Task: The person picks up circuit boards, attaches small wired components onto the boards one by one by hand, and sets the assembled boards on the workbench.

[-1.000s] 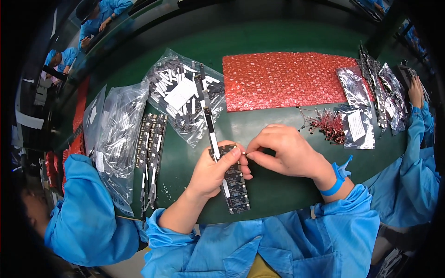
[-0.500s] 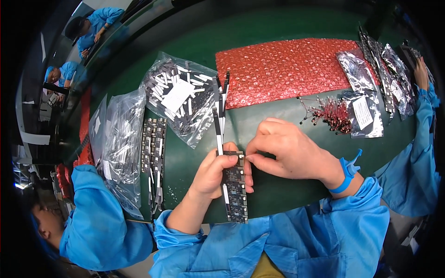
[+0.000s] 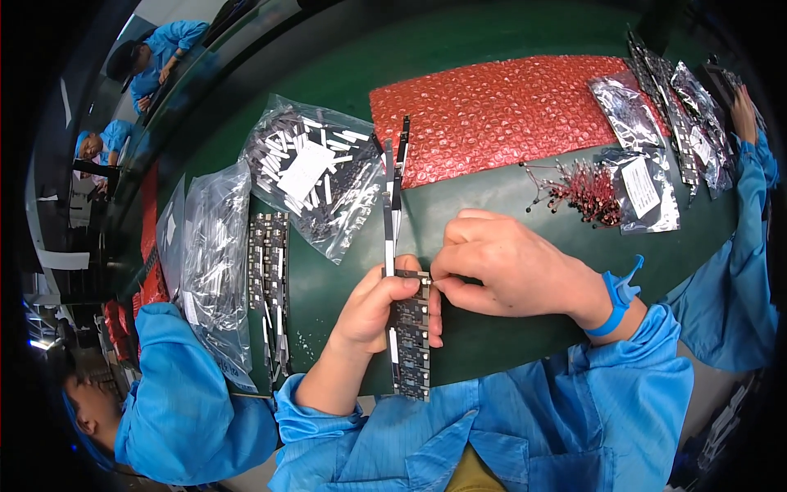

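My left hand [image 3: 370, 305] is closed around a long black circuit board panel [image 3: 412, 348], its thumb across the upper part. Black-and-white flat strips [image 3: 389, 225] stick up from the panel beyond my fingers. My right hand [image 3: 500, 266] pinches at the panel's upper right edge, thumb and index finger together beside a small white connector [image 3: 425, 280]. Whatever lies between those fingertips is too small to make out. A blue wrist strap [image 3: 616, 305] circles my right wrist.
Left of my hands lie more board panels [image 3: 269, 258] and a clear bag of strips [image 3: 215, 271]. Beyond is another bag [image 3: 316, 176] with a white label. Red bubble wrap [image 3: 500, 115], red-and-black wired parts [image 3: 582, 195] and silvery bags [image 3: 648, 197] lie farther off. Co-workers sit at both sides.
The panel's lower end has swung slightly left. My right fingertips have shifted a little down and left along its upper edge. The whole view has tilted slightly.
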The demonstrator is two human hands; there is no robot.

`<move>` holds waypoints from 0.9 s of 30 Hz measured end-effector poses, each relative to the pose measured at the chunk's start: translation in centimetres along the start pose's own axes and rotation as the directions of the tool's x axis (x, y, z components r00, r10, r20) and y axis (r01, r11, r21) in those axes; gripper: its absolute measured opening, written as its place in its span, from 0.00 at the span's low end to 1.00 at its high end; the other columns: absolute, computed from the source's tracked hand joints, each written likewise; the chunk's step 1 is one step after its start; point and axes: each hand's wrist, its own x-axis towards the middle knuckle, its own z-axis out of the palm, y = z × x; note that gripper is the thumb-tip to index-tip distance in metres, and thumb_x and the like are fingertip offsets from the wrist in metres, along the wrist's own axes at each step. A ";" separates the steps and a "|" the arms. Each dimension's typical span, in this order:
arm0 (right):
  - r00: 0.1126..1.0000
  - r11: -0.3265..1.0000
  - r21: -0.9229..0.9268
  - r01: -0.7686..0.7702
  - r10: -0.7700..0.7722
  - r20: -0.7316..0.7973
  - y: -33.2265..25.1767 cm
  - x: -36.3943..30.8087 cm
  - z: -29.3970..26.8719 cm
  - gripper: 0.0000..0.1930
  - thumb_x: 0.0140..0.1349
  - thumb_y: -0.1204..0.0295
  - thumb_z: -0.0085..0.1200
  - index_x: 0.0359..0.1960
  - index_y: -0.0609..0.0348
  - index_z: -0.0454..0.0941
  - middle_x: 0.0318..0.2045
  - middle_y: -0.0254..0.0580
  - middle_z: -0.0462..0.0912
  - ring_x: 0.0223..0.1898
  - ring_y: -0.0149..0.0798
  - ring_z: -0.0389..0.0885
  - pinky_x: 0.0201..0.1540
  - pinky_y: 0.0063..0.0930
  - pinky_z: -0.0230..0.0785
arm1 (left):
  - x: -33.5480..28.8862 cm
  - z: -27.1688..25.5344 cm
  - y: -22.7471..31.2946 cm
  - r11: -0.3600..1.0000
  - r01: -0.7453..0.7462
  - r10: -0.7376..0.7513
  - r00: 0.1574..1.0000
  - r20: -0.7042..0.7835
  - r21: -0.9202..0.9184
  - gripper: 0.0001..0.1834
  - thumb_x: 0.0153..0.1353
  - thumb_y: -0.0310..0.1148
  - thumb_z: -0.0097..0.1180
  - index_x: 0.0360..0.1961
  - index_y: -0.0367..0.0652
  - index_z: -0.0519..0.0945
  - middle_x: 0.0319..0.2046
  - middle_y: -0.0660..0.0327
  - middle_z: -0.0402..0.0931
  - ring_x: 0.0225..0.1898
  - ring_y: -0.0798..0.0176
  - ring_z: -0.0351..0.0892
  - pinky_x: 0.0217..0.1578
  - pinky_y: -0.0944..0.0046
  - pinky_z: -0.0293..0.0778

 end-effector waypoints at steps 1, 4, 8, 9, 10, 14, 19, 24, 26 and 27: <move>1.000 1.000 -0.001 -0.001 0.001 0.027 -0.1 0.0 -0.1 0.04 0.35 0.76 0.46 0.17 0.61 0.68 0.12 0.38 0.64 0.18 0.37 0.63 0.23 0.26 0.57 | 0.0 0.1 0.0 1.000 0.005 -0.005 1.000 -0.005 0.005 0.04 0.46 0.27 0.36 0.21 0.37 0.59 0.17 0.52 0.66 0.16 0.58 0.69 0.16 0.61 0.70; 0.998 1.000 0.001 -0.006 0.006 0.056 -0.1 0.1 -0.3 0.07 0.36 0.74 0.45 0.20 0.61 0.70 0.12 0.38 0.63 0.19 0.38 0.64 0.23 0.27 0.57 | 0.0 0.0 0.0 1.000 0.013 -0.013 1.000 -0.009 0.009 0.04 0.46 0.27 0.36 0.21 0.37 0.59 0.17 0.52 0.66 0.16 0.58 0.69 0.15 0.61 0.70; 0.998 1.000 0.002 -0.022 0.022 0.063 -0.2 0.1 -0.3 0.06 0.36 0.74 0.45 0.19 0.61 0.69 0.12 0.38 0.63 0.20 0.38 0.64 0.24 0.27 0.57 | 0.0 0.1 0.0 0.999 0.015 -0.015 1.000 -0.014 0.030 0.04 0.46 0.27 0.36 0.21 0.37 0.59 0.17 0.52 0.66 0.16 0.58 0.69 0.15 0.61 0.70; 0.998 1.000 0.004 -0.023 0.023 0.062 -0.2 0.1 -0.3 0.06 0.36 0.74 0.45 0.19 0.61 0.69 0.12 0.38 0.63 0.20 0.38 0.64 0.24 0.27 0.57 | 0.0 0.1 0.0 0.999 0.016 -0.016 1.000 -0.015 0.030 0.04 0.46 0.27 0.36 0.21 0.37 0.59 0.17 0.52 0.66 0.16 0.58 0.69 0.15 0.61 0.70; 0.999 1.000 0.013 -0.027 0.026 0.046 -0.2 0.2 -0.2 0.05 0.36 0.74 0.45 0.18 0.61 0.69 0.11 0.39 0.63 0.19 0.38 0.64 0.23 0.28 0.57 | 0.1 0.1 0.0 0.999 0.009 -0.009 1.000 -0.019 0.039 0.04 0.46 0.27 0.36 0.21 0.37 0.59 0.17 0.52 0.66 0.16 0.58 0.69 0.15 0.62 0.71; 0.994 0.990 0.090 -0.104 0.100 0.055 0.4 0.0 0.0 0.04 0.35 0.75 0.46 0.15 0.62 0.69 0.10 0.41 0.65 0.16 0.40 0.66 0.20 0.29 0.58 | 0.1 0.1 0.0 0.996 -0.026 0.030 0.999 -0.044 0.088 0.05 0.46 0.27 0.39 0.21 0.38 0.59 0.17 0.53 0.67 0.16 0.59 0.70 0.16 0.62 0.71; 0.969 0.938 0.252 -0.240 0.217 0.116 0.5 0.0 -0.1 0.02 0.38 0.76 0.47 0.16 0.62 0.70 0.12 0.37 0.69 0.14 0.31 0.68 0.16 0.18 0.59 | 0.0 0.0 -0.3 0.994 -0.058 0.064 0.996 -0.067 0.098 0.08 0.46 0.28 0.43 0.20 0.39 0.58 0.17 0.53 0.67 0.16 0.60 0.70 0.17 0.61 0.72; 0.909 0.843 0.344 -0.414 0.361 0.209 0.2 0.3 -0.3 0.04 0.39 0.75 0.48 0.16 0.63 0.71 0.12 0.35 0.69 0.14 0.24 0.67 0.15 0.14 0.57 | -0.1 0.0 -0.4 0.987 -0.110 0.118 0.991 -0.065 0.118 0.09 0.46 0.29 0.45 0.19 0.39 0.58 0.16 0.53 0.67 0.16 0.59 0.70 0.18 0.61 0.72; 0.899 0.805 0.400 -0.437 0.374 0.230 0.2 0.4 -0.3 0.04 0.40 0.75 0.48 0.16 0.63 0.71 0.11 0.34 0.69 0.14 0.21 0.65 0.15 0.13 0.57 | -0.1 0.1 -0.4 0.984 -0.121 0.130 0.990 -0.064 0.130 0.09 0.46 0.30 0.45 0.19 0.38 0.58 0.16 0.53 0.67 0.16 0.59 0.71 0.17 0.61 0.72; 0.899 0.805 0.400 -0.437 0.374 0.229 0.4 0.3 -0.2 0.04 0.40 0.75 0.48 0.16 0.63 0.71 0.11 0.34 0.69 0.14 0.21 0.65 0.15 0.13 0.57 | -0.1 0.1 -0.4 0.984 -0.121 0.130 0.989 -0.063 0.130 0.09 0.46 0.30 0.45 0.19 0.38 0.58 0.16 0.53 0.67 0.16 0.59 0.71 0.17 0.61 0.72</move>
